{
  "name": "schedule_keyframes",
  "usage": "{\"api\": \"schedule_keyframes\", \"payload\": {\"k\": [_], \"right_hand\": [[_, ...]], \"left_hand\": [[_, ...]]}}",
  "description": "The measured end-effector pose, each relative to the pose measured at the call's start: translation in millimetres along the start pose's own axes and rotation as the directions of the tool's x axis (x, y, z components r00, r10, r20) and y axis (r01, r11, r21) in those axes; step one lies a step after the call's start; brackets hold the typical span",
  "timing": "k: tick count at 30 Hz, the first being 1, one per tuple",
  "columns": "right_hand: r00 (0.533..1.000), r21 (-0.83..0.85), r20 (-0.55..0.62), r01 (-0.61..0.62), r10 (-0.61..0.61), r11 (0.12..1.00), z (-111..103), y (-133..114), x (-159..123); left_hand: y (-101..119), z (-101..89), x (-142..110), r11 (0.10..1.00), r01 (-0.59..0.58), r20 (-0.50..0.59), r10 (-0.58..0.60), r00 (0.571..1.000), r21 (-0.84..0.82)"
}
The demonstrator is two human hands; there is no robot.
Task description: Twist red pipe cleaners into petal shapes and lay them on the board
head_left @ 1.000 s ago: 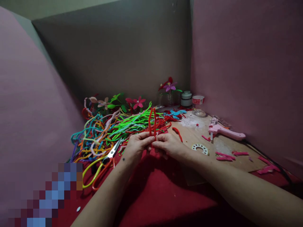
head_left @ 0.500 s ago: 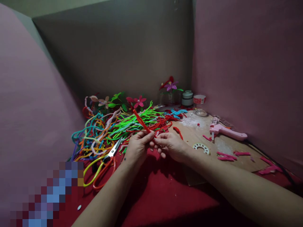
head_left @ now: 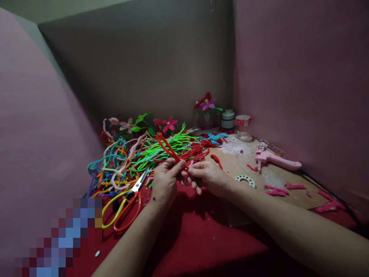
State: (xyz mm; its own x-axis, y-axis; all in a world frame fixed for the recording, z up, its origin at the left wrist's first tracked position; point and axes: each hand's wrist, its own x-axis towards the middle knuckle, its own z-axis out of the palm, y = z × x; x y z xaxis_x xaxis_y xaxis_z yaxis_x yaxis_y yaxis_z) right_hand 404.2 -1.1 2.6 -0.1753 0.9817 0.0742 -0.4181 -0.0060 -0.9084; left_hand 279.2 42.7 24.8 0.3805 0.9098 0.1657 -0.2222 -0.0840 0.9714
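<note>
A bright red pipe cleaner (head_left: 168,148), doubled into two strands, rises up and left from my left hand (head_left: 168,175). That hand pinches it between thumb and fingers. My right hand (head_left: 206,175) is closed just beside it, thumb and forefinger pinched at the lower end of the same red piece, mostly covered by the fingers. Behind my hands lies a heap of green pipe cleaners (head_left: 150,152). Scissors (head_left: 135,192) with one yellow and one orange-red handle rest open left of my left wrist.
Right, a pink glue gun (head_left: 276,160) lies on a brown board (head_left: 300,200) beside pink pipe cleaner pieces (head_left: 275,190) and a white ring with holes (head_left: 245,181). At the back stand pipe cleaner flowers (head_left: 169,124), a lidded jar (head_left: 228,119) and a tape roll (head_left: 243,120). Red cloth (head_left: 201,238) covers the table.
The red strands above my left hand have spread apart and tilted further left. My left hand has shifted slightly left, leaving a small gap from the right hand.
</note>
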Motion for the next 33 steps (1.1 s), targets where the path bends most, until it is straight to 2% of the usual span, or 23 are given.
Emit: {"api": "schedule_keyframes", "payload": {"k": [3,6,11,15,20,24,29,33], "right_hand": [[0.992,0.209,0.039,-0.127,0.121,0.97,-3.7,0.2,0.6],[0.965,0.361,0.053,-0.257,0.255,0.896,-4.5,-1.1,-0.1],[0.981,0.482,-0.046,-0.142,0.187,0.865,-0.7,-2.0,-1.0],[0.976,0.542,-0.077,-0.13,0.204,0.83,-0.4,-3.9,-0.8],[0.979,0.528,-0.046,-0.147,0.2,0.837,1.6,-5.5,-1.7],[0.994,0.482,-0.035,-0.078,0.108,0.873,4.9,-3.7,-2.1],[0.999,0.346,-0.047,0.029,-0.013,0.938,5.9,-1.5,-0.7],[0.996,0.284,-0.072,0.074,-0.055,0.956,5.9,-1.2,-0.4]], "left_hand": [[4.3,-0.2,-0.8,1.0,-0.008,0.018,0.008,1.0,-0.014],[6.1,-0.9,0.2,0.999,0.008,0.073,-0.004,0.997,-0.049],[5.5,-1.7,2.3,0.995,0.048,0.136,-0.036,0.99,-0.087],[6.8,-1.4,2.4,0.995,0.029,0.15,-0.015,0.989,-0.094],[9.1,-1.4,3.4,0.989,0.065,0.15,-0.045,0.988,-0.134],[8.4,0.2,2.7,0.985,0.07,0.125,-0.051,0.991,-0.155],[7.8,2.6,0.5,0.991,0.05,0.082,-0.04,0.996,-0.124],[9.6,3.2,-1.2,0.991,0.051,0.087,-0.04,0.995,-0.123]]}}
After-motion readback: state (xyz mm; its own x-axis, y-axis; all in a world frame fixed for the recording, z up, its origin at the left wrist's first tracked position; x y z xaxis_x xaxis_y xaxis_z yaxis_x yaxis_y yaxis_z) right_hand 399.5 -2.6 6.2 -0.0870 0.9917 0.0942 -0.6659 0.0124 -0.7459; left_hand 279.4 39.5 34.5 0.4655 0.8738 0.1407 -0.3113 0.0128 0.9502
